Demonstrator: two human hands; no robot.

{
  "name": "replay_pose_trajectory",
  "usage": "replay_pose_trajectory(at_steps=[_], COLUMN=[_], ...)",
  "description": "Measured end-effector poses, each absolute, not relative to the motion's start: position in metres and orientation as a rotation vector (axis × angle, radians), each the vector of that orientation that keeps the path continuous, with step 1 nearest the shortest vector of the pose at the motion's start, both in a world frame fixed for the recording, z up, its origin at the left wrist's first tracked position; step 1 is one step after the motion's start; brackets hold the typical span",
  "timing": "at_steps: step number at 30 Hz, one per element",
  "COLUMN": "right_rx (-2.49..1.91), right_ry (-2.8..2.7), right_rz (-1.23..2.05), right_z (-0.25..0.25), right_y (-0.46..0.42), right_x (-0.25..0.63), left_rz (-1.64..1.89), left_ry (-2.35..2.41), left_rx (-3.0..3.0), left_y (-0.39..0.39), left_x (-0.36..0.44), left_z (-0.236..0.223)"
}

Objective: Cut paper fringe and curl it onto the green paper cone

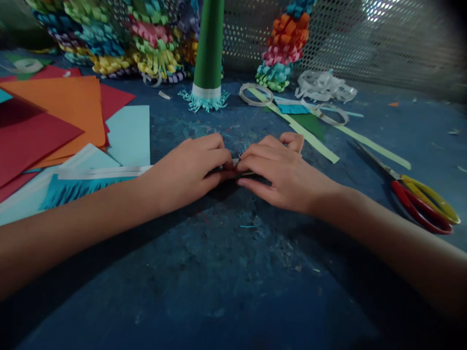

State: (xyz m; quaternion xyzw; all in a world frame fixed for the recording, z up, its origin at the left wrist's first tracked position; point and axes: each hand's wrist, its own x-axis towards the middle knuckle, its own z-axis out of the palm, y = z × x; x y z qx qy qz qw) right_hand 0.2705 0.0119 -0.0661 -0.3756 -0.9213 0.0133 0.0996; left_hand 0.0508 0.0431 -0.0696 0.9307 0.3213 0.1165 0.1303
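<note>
the left hand (193, 163) and the right hand (282, 165) come together, both pinching a thin pale strip (235, 161), which they mostly hide. this strip is in front of the green cone (208, 48), on the person's side; whether it touches the counter (233, 291), i cannot tell. left of the cone lie an orange sheet (75, 104) and a blue fringed strip (76, 189); right of the cone, scissors (396, 175).

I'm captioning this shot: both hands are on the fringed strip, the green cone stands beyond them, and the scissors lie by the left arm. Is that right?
Not quite: the head view shows the scissors by the right arm. Otherwise yes: both hands, left and right, are on the fringed strip, with the green cone beyond them.
</note>
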Motion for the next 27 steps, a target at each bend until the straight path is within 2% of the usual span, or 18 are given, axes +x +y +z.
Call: replay_pose_trajectory(at_steps=[7, 14, 19, 23, 27], right_rx=[-1.209, -1.356, -1.365, -1.305, -1.219], right_ry=[-2.642, -2.522, -2.468, -2.463, -2.602], right_rz=[0.194, 0.421, 0.494, 0.442, 0.252], right_z=[-0.065, -0.060, -0.063, -0.066, -0.064], right_y=[0.019, 0.019, 0.018, 0.018, 0.019], right_x=[0.264, 0.259, 0.258, 0.259, 0.262], left_rz=[0.368, 0.221, 0.108, 0.064, 0.199], left_ry=[1.083, 0.882, 0.823, 0.939, 1.016], left_rx=[2.558, 3.096, 3.138, 2.947, 2.671], left_y=[0.039, 0.030, 0.029, 0.033, 0.039], left_x=[0.053, 0.044, 0.046, 0.054, 0.054], left_z=[-0.069, -0.074, -0.068, -0.062, -0.063])
